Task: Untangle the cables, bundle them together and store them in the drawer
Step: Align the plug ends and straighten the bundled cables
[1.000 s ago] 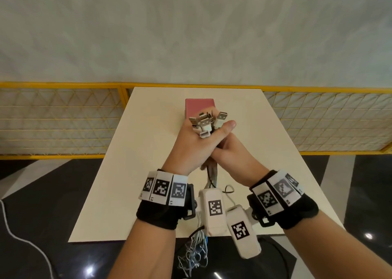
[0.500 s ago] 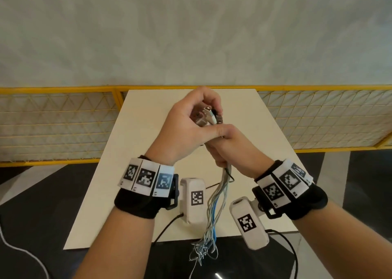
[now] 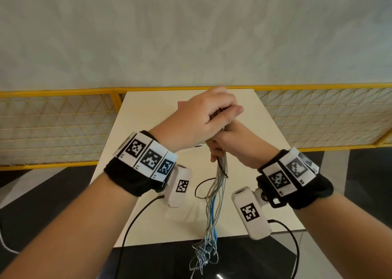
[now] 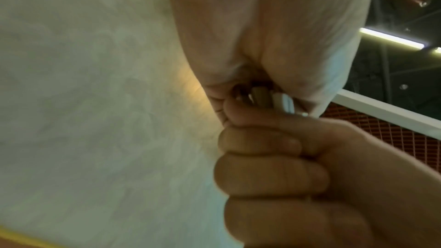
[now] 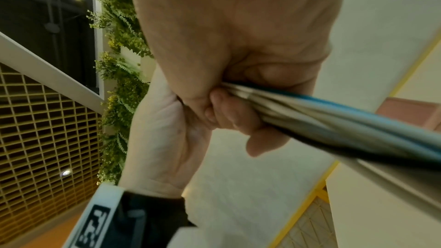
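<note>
The bundling step looks to be in hand. The right hand (image 3: 230,142) is clenched round the gathered cables (image 3: 216,196), which hang past the desk's (image 3: 148,113) near edge. The left hand (image 3: 203,119) cups over the plugs (image 4: 274,99) at the top, fingers curled on them. Next the loose tails probably need coiling. Only the left wrist view shows the plugs; the right wrist view shows a blue cable (image 5: 334,101) amid the grey ones.

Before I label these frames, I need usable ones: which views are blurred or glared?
Head view: sharp, edges bowed by the wide lens, small glare spots on the dark floor. Left wrist view: soft, the left hand blurred over the plugs. Right wrist view: the cables smear close to the lens.
</note>
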Demonstrator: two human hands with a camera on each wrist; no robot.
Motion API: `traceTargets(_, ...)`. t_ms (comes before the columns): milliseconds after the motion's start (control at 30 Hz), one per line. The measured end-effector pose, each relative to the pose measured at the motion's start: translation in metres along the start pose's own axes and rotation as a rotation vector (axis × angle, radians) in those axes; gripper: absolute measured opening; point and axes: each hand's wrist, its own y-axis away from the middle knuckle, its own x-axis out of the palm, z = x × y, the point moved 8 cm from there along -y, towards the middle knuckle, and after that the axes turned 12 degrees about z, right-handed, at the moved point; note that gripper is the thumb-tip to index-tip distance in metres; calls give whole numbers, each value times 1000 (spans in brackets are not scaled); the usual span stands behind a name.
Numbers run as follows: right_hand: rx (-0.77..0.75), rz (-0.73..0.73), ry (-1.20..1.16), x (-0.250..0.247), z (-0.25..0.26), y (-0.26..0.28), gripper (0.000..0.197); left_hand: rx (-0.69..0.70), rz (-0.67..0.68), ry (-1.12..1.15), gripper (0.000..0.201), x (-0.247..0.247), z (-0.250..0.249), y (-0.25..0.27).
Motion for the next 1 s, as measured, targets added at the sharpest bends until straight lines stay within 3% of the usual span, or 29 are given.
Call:
traceTargets(233, -49, -49, -33, -13, 4, 0, 30, 21, -213, -160, 35, -6, 3, 1)
traceTargets(433, -89, 147, -251, 5, -15, 0, 22, -158, -423, -8, 33, -31, 33, 3)
traceTargets(500, -61, 157, -68, 7, -34, 4, 23, -246, -540, 40, 34, -48, 46, 10)
traceTargets(567, -37, 91, 290, 3, -46, 4, 21, -294, -576, 72, 35, -53, 57, 14)
traceTargets(667, -33, -47, 548, -11, -53, -1, 11, -372, -482, 30, 32, -47, 69, 13)
traceTargets(733, 15, -138, 503, -27, -56, -5, 10, -397, -443, -242, 18, -51, 68, 14)
traceTargets(800, 72, -188, 424, -36, -55, -8, 19, -235, -434, -504, 22, -42, 45, 12)
traceTargets(867, 109, -166, 383, -35, -49, -10, 31, 9, -297, -525, 26, -8, 21, 5)
traceTargets(900, 130, -125, 377, -32, -45, -11, 35, 35, -181, -501, 33, 13, 18, 1)
traceTargets(1000, 185, 47, 331, -17, -41, -11, 34, -105, -2, -398, 67, 43, 42, 0)
